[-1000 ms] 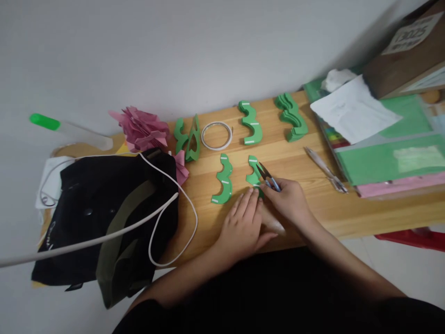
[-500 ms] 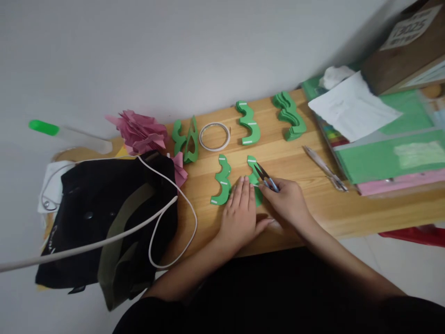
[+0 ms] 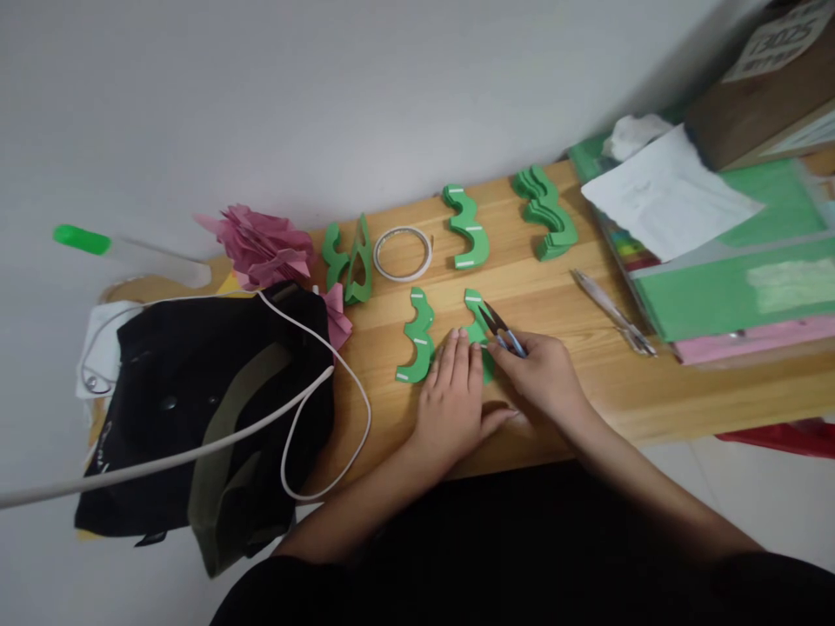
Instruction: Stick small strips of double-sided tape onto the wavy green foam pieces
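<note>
My left hand (image 3: 455,402) lies flat on the wooden table (image 3: 561,365), fingers stretched out, fingertips touching a wavy green paper piece (image 3: 478,323). My right hand (image 3: 543,376) is closed around small blue-handled snips (image 3: 501,329), whose dark blades rest over that same green piece. A second wavy green piece (image 3: 418,337) lies just left of my left hand. A ring of white tape (image 3: 403,254) sits farther back.
More green wavy pieces (image 3: 467,227) and a stack of them (image 3: 544,213) lie at the back. Pink folded paper (image 3: 261,246), a black bag (image 3: 196,400) with a white cable (image 3: 306,382), scissors (image 3: 611,313), and green and pink sheets (image 3: 731,296) surround the area.
My left hand slid forward until its fingertips rest on the green piece. My right hand with the snips stayed almost in place.
</note>
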`<control>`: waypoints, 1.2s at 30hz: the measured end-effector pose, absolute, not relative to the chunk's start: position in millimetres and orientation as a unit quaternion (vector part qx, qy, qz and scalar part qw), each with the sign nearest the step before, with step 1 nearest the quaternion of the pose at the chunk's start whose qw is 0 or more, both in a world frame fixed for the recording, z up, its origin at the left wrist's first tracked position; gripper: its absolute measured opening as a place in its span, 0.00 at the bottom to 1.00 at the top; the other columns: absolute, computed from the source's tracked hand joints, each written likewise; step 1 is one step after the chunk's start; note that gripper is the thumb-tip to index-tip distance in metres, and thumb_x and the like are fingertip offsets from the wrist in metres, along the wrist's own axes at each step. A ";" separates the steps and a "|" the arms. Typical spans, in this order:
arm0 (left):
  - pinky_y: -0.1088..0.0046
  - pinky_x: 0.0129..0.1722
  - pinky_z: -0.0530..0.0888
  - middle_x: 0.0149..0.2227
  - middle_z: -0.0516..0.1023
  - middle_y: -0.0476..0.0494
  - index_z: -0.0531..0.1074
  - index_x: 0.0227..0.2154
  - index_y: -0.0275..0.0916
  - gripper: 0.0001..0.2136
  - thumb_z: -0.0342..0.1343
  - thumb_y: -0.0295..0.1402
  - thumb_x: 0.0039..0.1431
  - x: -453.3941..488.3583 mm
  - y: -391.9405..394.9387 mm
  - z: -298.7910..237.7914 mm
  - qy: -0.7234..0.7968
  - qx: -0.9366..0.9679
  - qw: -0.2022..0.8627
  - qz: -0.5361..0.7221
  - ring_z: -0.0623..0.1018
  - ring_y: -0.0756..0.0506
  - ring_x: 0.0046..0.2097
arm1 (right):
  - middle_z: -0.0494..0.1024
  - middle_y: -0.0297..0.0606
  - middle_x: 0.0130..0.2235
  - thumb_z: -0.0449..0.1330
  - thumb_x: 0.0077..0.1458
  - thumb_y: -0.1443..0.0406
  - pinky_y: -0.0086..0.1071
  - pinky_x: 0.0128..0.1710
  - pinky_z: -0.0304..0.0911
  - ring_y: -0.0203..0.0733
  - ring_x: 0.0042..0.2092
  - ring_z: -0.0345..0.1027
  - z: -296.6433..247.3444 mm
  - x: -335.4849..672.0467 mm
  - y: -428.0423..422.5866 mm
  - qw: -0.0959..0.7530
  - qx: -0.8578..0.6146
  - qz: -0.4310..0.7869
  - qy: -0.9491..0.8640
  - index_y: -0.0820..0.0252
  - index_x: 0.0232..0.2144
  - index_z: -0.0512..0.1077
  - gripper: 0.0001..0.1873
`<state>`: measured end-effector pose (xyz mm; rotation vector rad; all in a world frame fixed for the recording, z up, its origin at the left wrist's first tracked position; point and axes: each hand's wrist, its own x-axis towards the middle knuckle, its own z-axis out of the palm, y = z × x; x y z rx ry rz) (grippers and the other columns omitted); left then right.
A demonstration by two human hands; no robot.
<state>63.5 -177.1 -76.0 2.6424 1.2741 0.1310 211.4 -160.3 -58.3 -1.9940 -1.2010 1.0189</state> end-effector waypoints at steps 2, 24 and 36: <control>0.54 0.62 0.61 0.65 0.56 0.20 0.56 0.61 0.22 0.43 0.42 0.60 0.58 64.3 -177.4 -76.2 0.436 0.893 0.106 0.040 0.56 0.32 0.67 | 0.63 0.30 0.13 0.58 0.47 0.55 0.29 0.20 0.49 0.34 0.18 0.55 -59.3 213.1 -161.8 0.298 -0.744 0.406 -0.439 0.58 0.15 0.64 0.17; 0.51 0.57 0.67 0.67 0.52 0.29 0.62 0.60 0.43 0.29 0.53 0.51 0.59 61.1 -184.2 -76.9 0.436 0.886 0.116 0.109 0.58 0.31 0.66 | 0.59 0.25 0.11 0.64 0.43 0.49 0.26 0.12 0.42 0.29 0.12 0.48 -65.7 228.7 -179.9 0.421 -0.641 0.580 -0.277 0.57 0.15 0.63 0.22; 0.57 0.46 0.73 0.42 0.76 0.34 0.74 0.40 0.35 0.11 0.48 0.34 0.63 21.1 -92.0 -7.0 0.636 0.756 -0.053 0.146 0.75 0.37 0.45 | 0.53 0.21 0.12 0.67 0.33 0.47 0.25 0.13 0.39 0.27 0.13 0.44 -47.1 241.3 -168.6 0.431 -0.625 0.597 -0.259 0.62 0.23 0.72 0.24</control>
